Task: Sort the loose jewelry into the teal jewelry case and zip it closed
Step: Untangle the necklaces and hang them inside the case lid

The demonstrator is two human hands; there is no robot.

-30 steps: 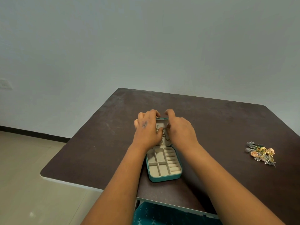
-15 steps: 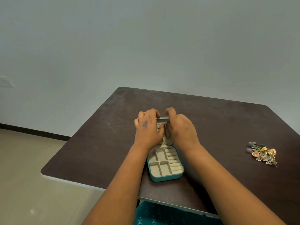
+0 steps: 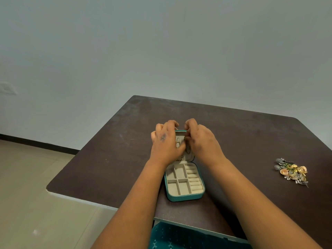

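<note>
teal case (image 3: 185,197), beige lining, dark brown table (image 3: 107,159)

A dark brown table (image 3: 107,159) with rounded corners and a pale edge fills the middle and right of the view, its top scuffed with faint light marks. Behind it rises a plain grey-white wall (image 3: 161,51), with a white switch plate (image 3: 7,88) at far left. A black skirting (image 3: 39,145) runs along the wall's foot above beige floor tiles (image 3: 27,203). Teal patterned cloth (image 3: 179,238) shows below the table's near edge.
</note>
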